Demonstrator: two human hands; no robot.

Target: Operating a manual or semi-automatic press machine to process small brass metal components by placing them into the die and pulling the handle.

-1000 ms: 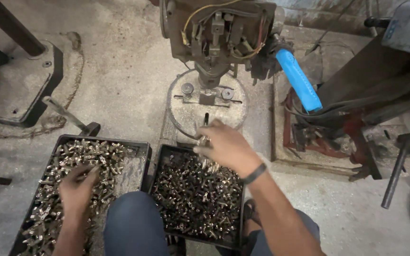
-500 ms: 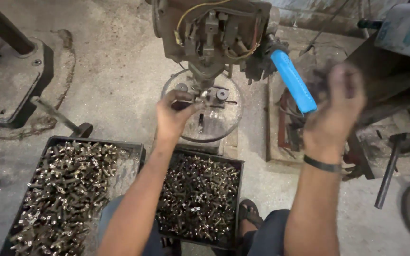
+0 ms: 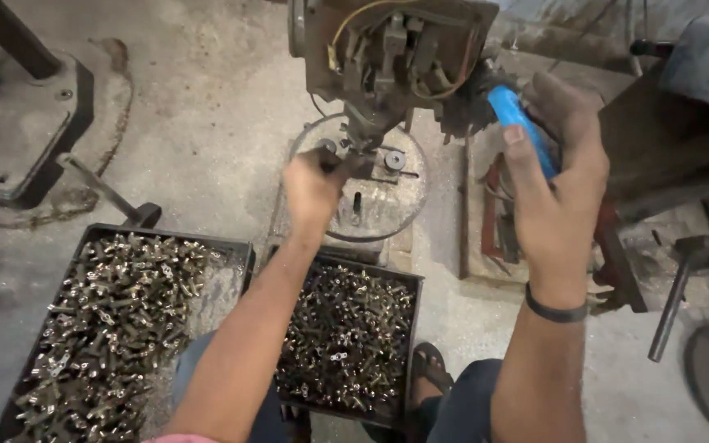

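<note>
My left hand (image 3: pixel 315 182) is closed on a small metal part that it holds on the round table (image 3: pixel 387 217) of a drill press, right under the spindle. My right hand (image 3: pixel 558 193) wraps around the blue handle (image 3: pixel 519 127) of the press lever at the machine's right side. The drill press head (image 3: pixel 391 49) with exposed wires rises above the table. Two black trays lie in front of my knees: the left tray (image 3: pixel 92 238) is full of shiny metal parts, the right tray (image 3: pixel 408 283) holds darker small parts.
A dark machine base (image 3: pixel 18 139) stands on the concrete floor at the left, with a metal rod (image 3: pixel 104 189) lying beside it. Rusty tools and a metal frame (image 3: pixel 617 271) crowd the right side. My sandalled foot (image 3: pixel 432 365) rests by the right tray.
My left hand went from the left tray up to the press table with a part. My right hand left the table, rose to the right and closed on the blue handle.
</note>
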